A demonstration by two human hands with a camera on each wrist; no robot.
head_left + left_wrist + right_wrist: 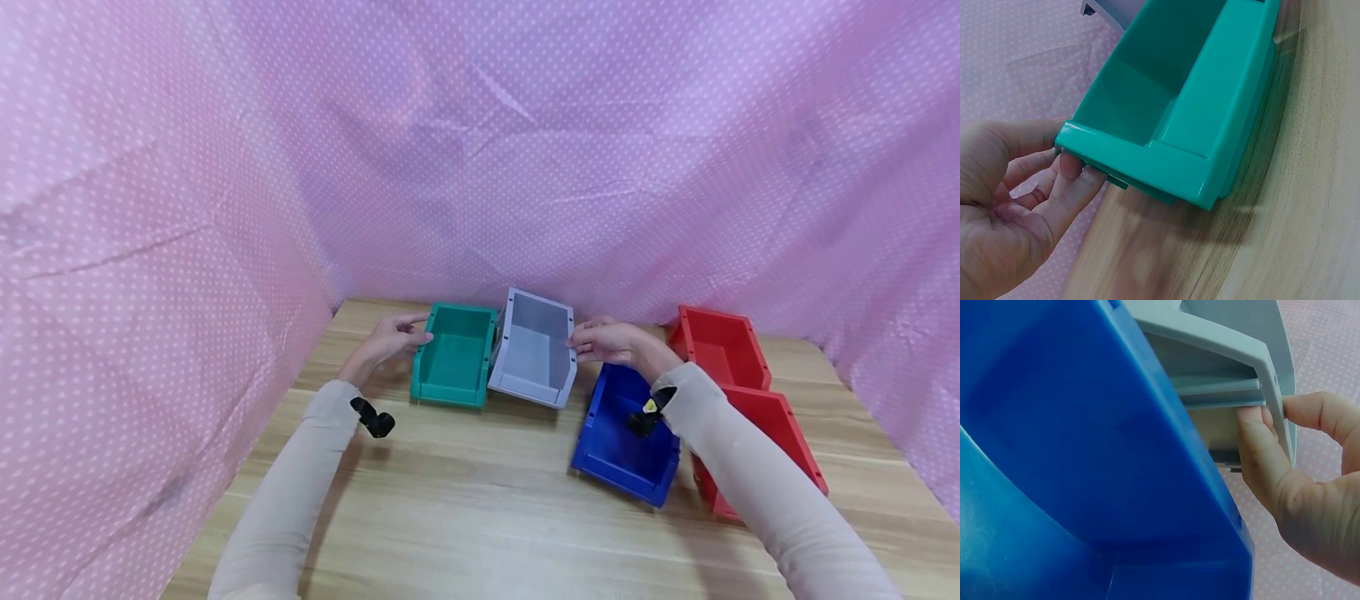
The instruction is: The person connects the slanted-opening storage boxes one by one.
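Grey plastic sat just left of the right hand (615, 342), which pinched the near side rim of the grey bin (528, 358); in the right wrist view a fingertip was tucked under a ledge on the side wall, with another finger on the far side of that wall. The left hand (390, 342) pinched as well, its fingers curled about the rim of the green bin (1129, 159), which lay immediately to that hand's right. So both bins were between the hands, green nearer the left one, grey nearer the right.

What any move from this point would seem to hinge on was how those two lay to each other. Their long axes ran away from the person, close to parallel, but the grey bin sat slightly askew, its front edge sloping more than its neighbour's. Its left wall was right beside the green bin's right wall; whether the two touched along that side, I could not tell. Nor could I tell whether the grey bin bore fully on the desk (480, 500) or was partly raised.

Below the right hand, closer to the person, was the blue bin (615, 408), partly under the wrist. Further right of that hand were a far red bin (723, 350) and a near red bin (780, 433), the latter partly covered by the right sleeve (757, 475).
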